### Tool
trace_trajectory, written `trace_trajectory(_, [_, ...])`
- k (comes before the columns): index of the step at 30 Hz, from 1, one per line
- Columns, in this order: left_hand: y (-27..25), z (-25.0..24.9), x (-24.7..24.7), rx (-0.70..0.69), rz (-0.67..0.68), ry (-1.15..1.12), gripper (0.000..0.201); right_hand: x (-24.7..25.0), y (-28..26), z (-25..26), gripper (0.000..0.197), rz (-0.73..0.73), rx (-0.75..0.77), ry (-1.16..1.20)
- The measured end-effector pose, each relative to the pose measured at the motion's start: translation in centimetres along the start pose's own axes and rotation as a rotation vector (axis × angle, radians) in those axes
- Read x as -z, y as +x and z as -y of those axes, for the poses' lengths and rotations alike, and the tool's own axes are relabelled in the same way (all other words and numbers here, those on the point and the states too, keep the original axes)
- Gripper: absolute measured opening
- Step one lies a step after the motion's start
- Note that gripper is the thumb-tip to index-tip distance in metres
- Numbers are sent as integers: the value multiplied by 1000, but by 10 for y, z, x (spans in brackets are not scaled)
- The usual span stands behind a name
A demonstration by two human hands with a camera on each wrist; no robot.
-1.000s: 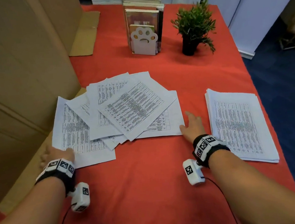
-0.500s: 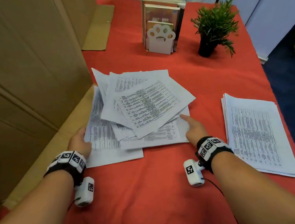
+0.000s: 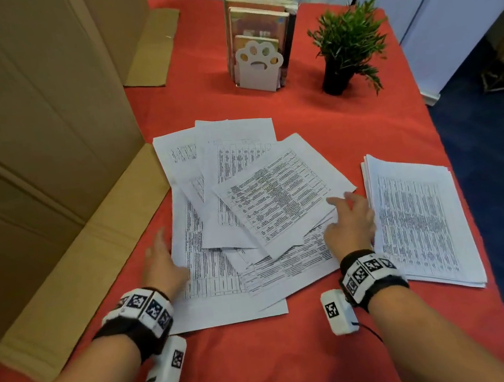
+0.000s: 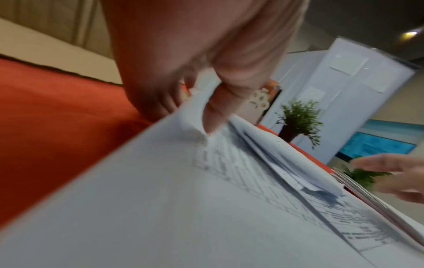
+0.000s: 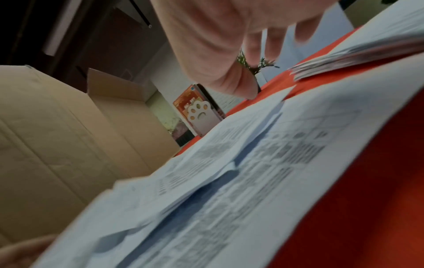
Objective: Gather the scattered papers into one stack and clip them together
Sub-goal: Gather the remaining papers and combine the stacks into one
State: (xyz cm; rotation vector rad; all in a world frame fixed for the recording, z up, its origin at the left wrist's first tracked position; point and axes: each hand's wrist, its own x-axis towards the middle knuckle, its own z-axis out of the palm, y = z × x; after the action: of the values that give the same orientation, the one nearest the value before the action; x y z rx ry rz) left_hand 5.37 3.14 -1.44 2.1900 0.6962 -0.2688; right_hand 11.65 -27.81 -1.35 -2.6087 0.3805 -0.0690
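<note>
Several loose printed papers lie fanned and overlapping on the red cloth in the middle. My left hand lies at their left edge with straight fingers on the cloth. In the left wrist view its thumb presses on the bottom sheet, whose edge curls up against the fingers. My right hand rests with spread fingers on the pile's right side, and its thumb tip is near a sheet's corner. A neat paper stack lies just right of that hand. No clip is visible.
A tall cardboard box with a lowered flap stands close on the left. At the back are a paw-shaped bookend with books and a small potted plant. The table's right edge drops to blue floor.
Both hands have pushed inward and the spread sheets have bunched into a narrower, more overlapped pile. My right hand has moved forward onto the pile's right edge, close to the neat stack.
</note>
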Motion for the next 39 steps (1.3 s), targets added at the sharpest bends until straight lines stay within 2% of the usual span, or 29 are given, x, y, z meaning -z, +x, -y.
trace_trajectory(2, [-3,-13,-3,-89,-242,20,71,-7,-2,5,56,88,-54,196])
trace_trajectory(3, [-1,-18,-6,-123,-257,-13,60,-9,-5,9,53,122,-130,300])
trace_trajectory(5, [4,-29,-13,-88,-124,-116,43,-11,-7,16,49,149,-286,459])
trace_trajectory(7, [12,-35,-21,-2,28,-156,40,-12,-6,22,47,161,-397,557])
trace_trajectory(8, [15,-39,-23,18,54,-169,40,-12,-5,24,48,181,-425,575])
trace_trajectory(12, [23,-52,-32,-32,58,-194,34,-17,-1,26,48,228,-477,611])
trace_trajectory(17, [21,-46,-32,4,-24,-242,27,-17,2,18,51,164,-527,679])
trace_trajectory(22, [3,-24,-25,33,92,-239,37,-17,0,10,52,166,-469,766])
trace_trajectory(25, [-6,-7,-20,74,180,-217,47,-20,-9,5,47,187,-393,664])
trace_trajectory(27, [-9,0,-17,131,182,-335,50,-23,-15,1,45,218,-331,575])
trace_trajectory(30, [-7,5,-18,126,105,-478,63,-22,-19,-2,42,242,-249,491])
trace_trajectory(32, [-3,7,-18,123,65,-482,77,-16,-19,-1,50,244,-246,483])
trace_trajectory(35, [2,9,-16,131,27,-444,95,-7,-17,2,77,149,-316,513])
trace_trajectory(37, [3,8,-12,139,13,-447,95,-1,-15,1,85,72,-348,534])
trace_trajectory(39, [2,6,-8,128,18,-428,84,4,-12,-2,89,42,-334,529])
